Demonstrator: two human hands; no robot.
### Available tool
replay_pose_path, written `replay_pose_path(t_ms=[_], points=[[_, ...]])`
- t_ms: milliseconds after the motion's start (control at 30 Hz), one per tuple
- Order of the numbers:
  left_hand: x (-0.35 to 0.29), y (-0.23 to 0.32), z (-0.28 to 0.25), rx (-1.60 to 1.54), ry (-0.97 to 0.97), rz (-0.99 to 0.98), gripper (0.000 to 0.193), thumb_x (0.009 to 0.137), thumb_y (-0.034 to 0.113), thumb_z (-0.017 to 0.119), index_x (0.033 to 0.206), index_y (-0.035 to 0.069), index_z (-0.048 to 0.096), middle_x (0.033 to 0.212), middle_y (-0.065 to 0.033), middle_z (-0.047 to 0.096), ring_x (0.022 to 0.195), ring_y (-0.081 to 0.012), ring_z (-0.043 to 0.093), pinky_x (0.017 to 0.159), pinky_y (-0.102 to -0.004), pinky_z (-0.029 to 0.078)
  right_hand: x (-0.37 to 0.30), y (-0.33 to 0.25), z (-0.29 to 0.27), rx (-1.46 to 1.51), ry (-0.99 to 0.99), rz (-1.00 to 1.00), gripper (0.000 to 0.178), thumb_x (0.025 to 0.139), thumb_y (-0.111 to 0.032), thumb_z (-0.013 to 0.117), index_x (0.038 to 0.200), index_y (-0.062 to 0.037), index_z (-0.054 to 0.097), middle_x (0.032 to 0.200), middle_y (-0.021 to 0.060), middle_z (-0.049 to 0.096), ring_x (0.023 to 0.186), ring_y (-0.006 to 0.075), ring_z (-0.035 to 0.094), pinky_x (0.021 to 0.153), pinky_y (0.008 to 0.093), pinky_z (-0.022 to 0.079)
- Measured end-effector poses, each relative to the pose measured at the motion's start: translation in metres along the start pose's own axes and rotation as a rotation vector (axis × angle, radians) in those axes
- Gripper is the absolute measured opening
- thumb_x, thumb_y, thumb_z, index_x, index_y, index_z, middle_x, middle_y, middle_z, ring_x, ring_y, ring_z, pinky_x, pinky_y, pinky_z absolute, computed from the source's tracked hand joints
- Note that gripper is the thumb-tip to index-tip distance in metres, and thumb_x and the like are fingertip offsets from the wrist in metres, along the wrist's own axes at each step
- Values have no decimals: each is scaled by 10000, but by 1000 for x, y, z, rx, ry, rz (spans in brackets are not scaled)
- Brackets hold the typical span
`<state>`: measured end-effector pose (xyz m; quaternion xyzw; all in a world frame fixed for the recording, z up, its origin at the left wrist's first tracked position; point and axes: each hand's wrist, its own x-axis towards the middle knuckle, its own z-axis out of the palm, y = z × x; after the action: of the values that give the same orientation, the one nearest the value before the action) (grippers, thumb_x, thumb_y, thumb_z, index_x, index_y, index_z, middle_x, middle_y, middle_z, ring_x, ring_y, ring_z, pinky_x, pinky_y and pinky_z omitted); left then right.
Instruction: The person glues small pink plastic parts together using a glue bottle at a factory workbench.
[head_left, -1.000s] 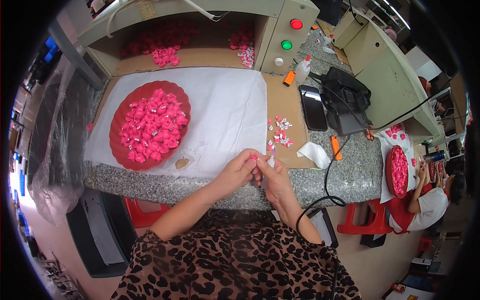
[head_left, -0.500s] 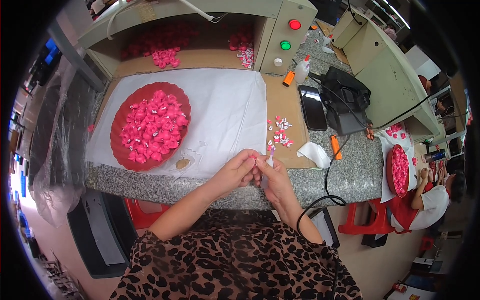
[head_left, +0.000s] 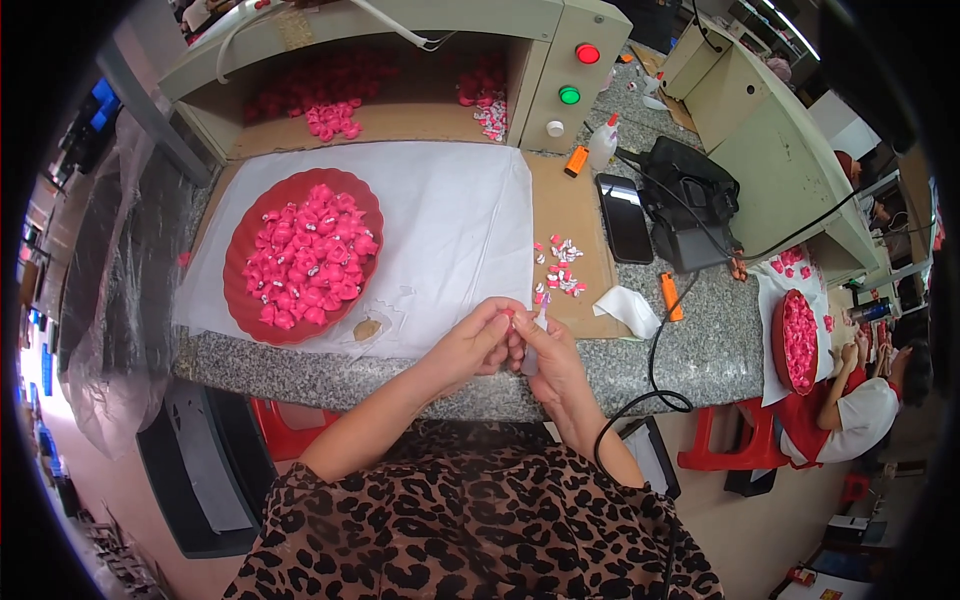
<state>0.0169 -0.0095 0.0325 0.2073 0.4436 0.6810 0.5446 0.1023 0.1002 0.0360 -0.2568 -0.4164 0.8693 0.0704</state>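
Both of my hands meet over the bench's front edge, fingertips touching. A small pink piece (head_left: 508, 313), mostly covered by fingers, is pinched in my left hand (head_left: 478, 338). Against it press the thumb and fingertips of my right hand (head_left: 553, 356), which also keeps hold of a slim whitish tool (head_left: 541, 320) with a narrow tip pointing up; its exact kind does not show. Just beyond lie loose pink-and-white pieces (head_left: 565, 268) on cardboard. To the left, a red scalloped bowl (head_left: 236, 290) holds a heap of bright pink pieces (head_left: 312, 250).
White paper (head_left: 440, 210) covers the bench under the bowl. Right of it are a crumpled white tissue (head_left: 628, 308), orange lighter-like items (head_left: 671, 296), a phone (head_left: 625, 218), a black bag (head_left: 690, 195) and a white squeeze bottle (head_left: 604, 142). A black cable (head_left: 655, 365) hangs nearby. Another person (head_left: 850, 410) sits far right.
My hands stay nearly in place, still joined at the pink piece. The whole view shifts very slightly; nothing is picked up or let go.
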Motion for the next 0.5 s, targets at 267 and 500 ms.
replay_pose_path(t_ms=[267,500], points=[[-8,-4,-4,-70,79,-17,277,914,237,337,1123,64,389,756,-15,420,523,-68,354,435,-180,293,1,-1,-1,24,63,46,214,788,-272,590,779,-62,551,582,-7,481,462,76,429,423,202,356],[-20,0,-4,-98,84,35,293,914,240,333,1142,64,387,769,-21,413,528,-81,364,431,-189,296,2,-5,0,18,64,68,181,818,-237,544,748,-70,550,544,-18,472,436,81,423,405,220,342]])
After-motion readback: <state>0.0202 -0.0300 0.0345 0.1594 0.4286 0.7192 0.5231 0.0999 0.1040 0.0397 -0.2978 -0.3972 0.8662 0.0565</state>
